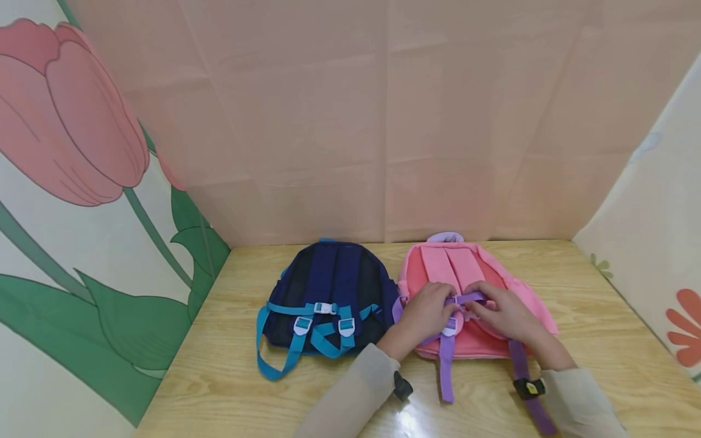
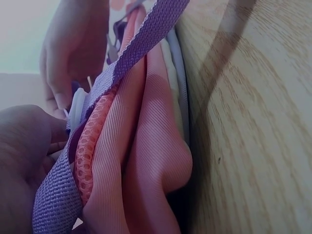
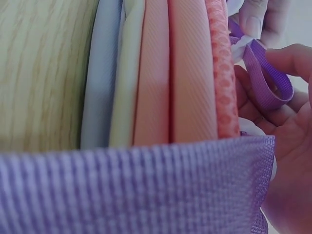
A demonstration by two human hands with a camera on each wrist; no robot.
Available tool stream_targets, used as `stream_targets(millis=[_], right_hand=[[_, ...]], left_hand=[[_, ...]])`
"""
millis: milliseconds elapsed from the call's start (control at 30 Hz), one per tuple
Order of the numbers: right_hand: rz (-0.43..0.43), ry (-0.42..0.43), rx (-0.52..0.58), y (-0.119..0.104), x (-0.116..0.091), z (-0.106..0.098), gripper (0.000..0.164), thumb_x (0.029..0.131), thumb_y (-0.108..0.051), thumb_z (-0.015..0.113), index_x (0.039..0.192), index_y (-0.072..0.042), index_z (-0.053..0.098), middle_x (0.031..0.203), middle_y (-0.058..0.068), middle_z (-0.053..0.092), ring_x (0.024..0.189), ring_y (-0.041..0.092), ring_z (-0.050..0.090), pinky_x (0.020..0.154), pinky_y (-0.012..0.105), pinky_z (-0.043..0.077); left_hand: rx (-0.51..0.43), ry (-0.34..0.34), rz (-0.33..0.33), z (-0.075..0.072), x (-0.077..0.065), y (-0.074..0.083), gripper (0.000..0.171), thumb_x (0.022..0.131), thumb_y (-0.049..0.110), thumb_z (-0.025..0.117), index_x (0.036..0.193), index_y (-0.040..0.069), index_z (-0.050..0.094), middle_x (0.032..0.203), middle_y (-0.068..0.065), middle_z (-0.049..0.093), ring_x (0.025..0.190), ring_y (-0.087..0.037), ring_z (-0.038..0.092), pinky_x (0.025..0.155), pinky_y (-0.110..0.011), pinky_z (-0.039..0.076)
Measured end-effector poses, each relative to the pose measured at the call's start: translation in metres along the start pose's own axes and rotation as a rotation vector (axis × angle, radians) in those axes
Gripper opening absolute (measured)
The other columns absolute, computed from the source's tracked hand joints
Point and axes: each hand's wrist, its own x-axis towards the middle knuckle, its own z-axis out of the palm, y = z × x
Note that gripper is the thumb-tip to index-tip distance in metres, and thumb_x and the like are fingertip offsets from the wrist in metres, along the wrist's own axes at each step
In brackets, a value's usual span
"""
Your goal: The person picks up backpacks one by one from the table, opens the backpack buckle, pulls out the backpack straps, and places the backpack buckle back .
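Pink bag (image 1: 471, 264): lay flat on table (image 1: 230, 316), back panel up, beneath both hands. Handle (image 1: 445, 237) pointed away from person, bottom edge toward person.

Left hand (image 1: 429, 310): rested over left half of bag, fingers bent, pinching chest strap (image 1: 471, 297) close to white clip (image 3: 242, 48), around mid-panel. Right hand (image 1: 506, 311): rested over right half, gripping same strap between thumb and fingers, just right of left fingertips.

Right wrist view: strap looped out from clip against right fingers. Bag shown edge-on right beside hand: salmon mesh nearest, then pink layers, cream, grey, table beyond. Left wrist view: bag edge-on again, close beside left hand, purple webbing crossing in front.

White adjuster (image 1: 450, 327): sat just below left fingers on bag. Left strap tail (image 1: 446, 371): hung past bottom edge onto table. Right strap tail (image 1: 541, 417): ran down near right wrist, partly hidden behind black wrist device (image 1: 529, 389). Second black device (image 1: 402, 386): at left wrist.

Blue bag (image 1: 335, 267): lay left of pink bag, near left forearm, also back up, turquoise straps (image 1: 289, 309) joined at white buckle (image 1: 324, 308). Just beside pink bag; could not tell whether touching.

Beige sleeves (image 1: 350, 395) on both arms. Plain pinkish sheet (image 1: 306, 121) behind, tulip print (image 1: 82, 109) at left, red flower print (image 1: 689, 328) at right.
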Motion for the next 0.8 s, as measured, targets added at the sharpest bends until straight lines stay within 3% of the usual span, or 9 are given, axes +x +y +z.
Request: stream_targets(millis=[200, 500, 800], right_hand=[[0.000, 0.014, 0.003, 0.0019, -0.0016, 0.0002, 0.014, 0.097, -0.018, 0.069, 0.111, -0.021, 0.066, 0.095, -0.010, 0.069, 0.079, 0.008, 0.058, 0.077, 0.032, 0.050], [-0.031, 0.001, 0.007, 0.0008, -0.0008, -0.0003, 0.019, 0.097, -0.018, 0.070, 0.116, -0.017, 0.068, 0.104, -0.004, 0.072, 0.085, 0.007, 0.061, 0.081, 0.048, 0.055], [-0.039, -0.013, -0.024, -0.0023, 0.0006, -0.0001, 0.020, 0.095, -0.021, 0.073, 0.114, -0.017, 0.069, 0.101, -0.005, 0.072, 0.083, 0.007, 0.061, 0.079, 0.042, 0.054]], left_hand=[[-0.005, -0.001, 0.000, -0.0005, -0.0008, -0.0006, 0.020, 0.100, 0.036, 0.063, 0.117, 0.026, 0.063, 0.110, 0.013, 0.061, 0.102, -0.002, 0.052, 0.090, -0.015, 0.046], [0.019, 0.008, 0.020, 0.0021, 0.0011, -0.0026, 0.020, 0.101, 0.037, 0.062, 0.118, 0.025, 0.063, 0.111, 0.013, 0.062, 0.104, -0.002, 0.053, 0.093, -0.016, 0.046], [0.030, 0.008, 0.024, 0.0027, 0.0007, -0.0028, 0.022, 0.101, 0.036, 0.062, 0.120, 0.025, 0.063, 0.113, 0.013, 0.063, 0.106, -0.001, 0.054, 0.095, -0.016, 0.046]])
